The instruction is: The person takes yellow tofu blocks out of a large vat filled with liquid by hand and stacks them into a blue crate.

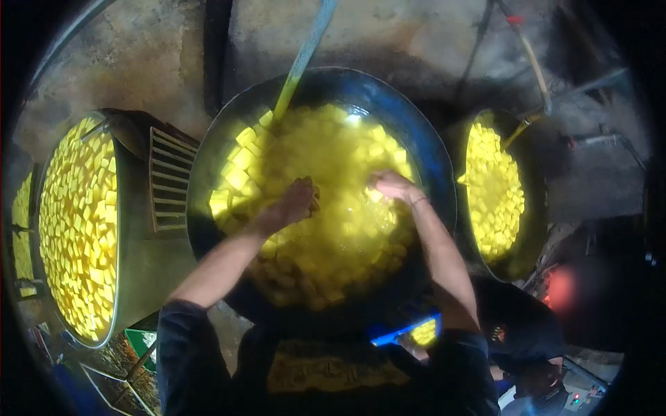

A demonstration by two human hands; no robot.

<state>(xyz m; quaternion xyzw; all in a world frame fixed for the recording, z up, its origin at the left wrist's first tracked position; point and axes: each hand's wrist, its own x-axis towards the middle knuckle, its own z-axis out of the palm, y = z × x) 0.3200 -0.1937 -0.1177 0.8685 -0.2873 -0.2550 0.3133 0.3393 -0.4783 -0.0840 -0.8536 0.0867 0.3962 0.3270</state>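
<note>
A large dark round pan [431, 149] holds yellow liquid with many yellow cubes [241, 158] in it. Over the left half of the pan, my left hand [300, 200] has its fingers curled, and what they hold, if anything, is hidden. At the right side of the pan my right hand [393, 186] is closed, close above some yellow cubes; its fingertips are blurred and I cannot make out anything in them. A pale hose [310, 47] runs down into the pan at its upper left, its lower end yellow.
On the left stands a big vessel [114, 305] full of yellow cubes, beside a slatted rack [172, 179]. A second pan [534, 208] of cubes is on the right. Another person in a dark cap [524, 326] is at lower right, near a blue-edged container [392, 337].
</note>
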